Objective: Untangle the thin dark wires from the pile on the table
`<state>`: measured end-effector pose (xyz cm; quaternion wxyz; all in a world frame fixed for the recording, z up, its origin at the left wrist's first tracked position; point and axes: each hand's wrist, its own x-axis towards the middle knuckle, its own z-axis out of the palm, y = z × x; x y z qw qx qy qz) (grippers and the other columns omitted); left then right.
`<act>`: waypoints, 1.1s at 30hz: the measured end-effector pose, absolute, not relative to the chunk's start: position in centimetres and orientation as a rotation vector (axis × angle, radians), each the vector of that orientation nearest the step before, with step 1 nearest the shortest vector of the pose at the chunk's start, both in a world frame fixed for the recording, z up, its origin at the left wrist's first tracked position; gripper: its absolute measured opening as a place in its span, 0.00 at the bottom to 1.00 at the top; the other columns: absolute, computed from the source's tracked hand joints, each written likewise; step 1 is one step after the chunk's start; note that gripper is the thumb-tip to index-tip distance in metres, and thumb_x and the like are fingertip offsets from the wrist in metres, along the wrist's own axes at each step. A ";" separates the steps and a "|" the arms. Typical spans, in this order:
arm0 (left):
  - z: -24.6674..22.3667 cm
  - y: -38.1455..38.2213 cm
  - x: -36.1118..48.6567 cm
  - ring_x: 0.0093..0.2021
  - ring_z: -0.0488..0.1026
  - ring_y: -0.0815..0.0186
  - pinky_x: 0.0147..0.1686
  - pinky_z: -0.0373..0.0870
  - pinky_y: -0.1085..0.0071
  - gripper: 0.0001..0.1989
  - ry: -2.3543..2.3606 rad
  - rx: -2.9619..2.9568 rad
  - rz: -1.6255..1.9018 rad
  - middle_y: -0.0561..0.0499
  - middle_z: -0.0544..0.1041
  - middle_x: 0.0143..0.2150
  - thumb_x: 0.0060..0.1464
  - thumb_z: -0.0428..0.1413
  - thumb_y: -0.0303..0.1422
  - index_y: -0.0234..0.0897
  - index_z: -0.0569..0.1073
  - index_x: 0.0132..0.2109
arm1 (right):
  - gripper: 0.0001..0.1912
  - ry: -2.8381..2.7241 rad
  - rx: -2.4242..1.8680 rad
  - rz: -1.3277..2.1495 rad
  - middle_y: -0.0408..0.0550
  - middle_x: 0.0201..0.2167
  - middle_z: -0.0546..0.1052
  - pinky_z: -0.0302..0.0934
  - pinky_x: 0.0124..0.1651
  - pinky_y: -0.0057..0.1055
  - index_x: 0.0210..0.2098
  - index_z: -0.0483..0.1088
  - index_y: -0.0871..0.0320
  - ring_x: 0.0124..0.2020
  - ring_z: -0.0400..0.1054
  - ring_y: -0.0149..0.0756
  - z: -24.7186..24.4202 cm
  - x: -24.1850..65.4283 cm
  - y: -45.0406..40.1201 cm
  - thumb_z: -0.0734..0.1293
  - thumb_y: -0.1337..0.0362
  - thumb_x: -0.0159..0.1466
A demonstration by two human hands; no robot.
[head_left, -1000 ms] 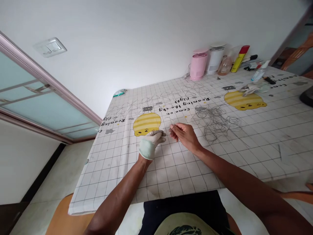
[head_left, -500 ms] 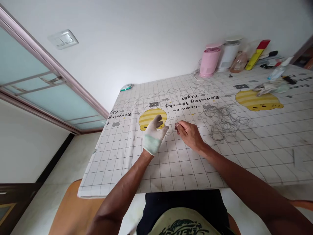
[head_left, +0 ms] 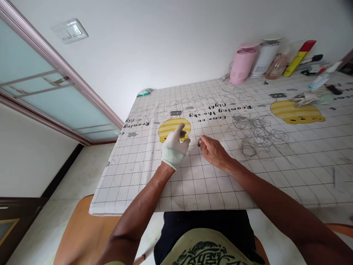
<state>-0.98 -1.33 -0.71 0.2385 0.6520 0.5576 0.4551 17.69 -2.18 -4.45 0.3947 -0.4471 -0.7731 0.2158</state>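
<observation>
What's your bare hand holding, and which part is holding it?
The bare right hand seems to pinch a thin wire near its end, between the fingers, though it's hard to see.

White wall (head_left: 154,48), light switch (head_left: 70,31), frosted sliding door (head_left: 41,88), pale tile floor (head_left: 66,173).

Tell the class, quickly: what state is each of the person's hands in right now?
Left hand: gloved, open, holding nothing visible.
Right hand: bare, fingertips pinched closed, apparently on a thin wire.
</observation>
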 end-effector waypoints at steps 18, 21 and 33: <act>-1.8 -0.5 -0.7 0.36 0.76 0.56 0.69 0.57 0.57 0.13 1.486 2.265 0.917 0.54 0.69 0.20 0.59 0.58 0.27 0.49 0.85 0.43 | 0.14 -2.027 -1.207 0.527 0.49 0.28 0.72 0.54 0.31 0.36 0.30 0.56 0.51 0.27 0.62 0.37 -4.5 17.9 -2.2 0.54 0.61 0.74; -2.2 -0.7 -0.8 0.41 0.77 0.53 0.65 0.62 0.57 0.16 1.550 2.264 0.941 0.51 0.70 0.22 0.60 0.56 0.27 0.48 0.85 0.47 | 0.15 -2.022 -1.241 0.468 0.46 0.24 0.68 0.50 0.29 0.35 0.30 0.53 0.51 0.24 0.58 0.36 -5.0 17.6 -2.1 0.53 0.61 0.74; -2.8 -0.3 0.8 0.44 0.75 0.45 0.57 0.67 0.52 0.25 1.464 2.516 0.488 0.51 0.64 0.19 0.48 0.60 0.21 0.41 0.82 0.54 | 0.19 -1.983 -1.484 0.253 0.47 0.21 0.65 0.40 0.28 0.37 0.27 0.64 0.54 0.20 0.51 0.35 -6.4 17.4 -1.0 0.54 0.63 0.74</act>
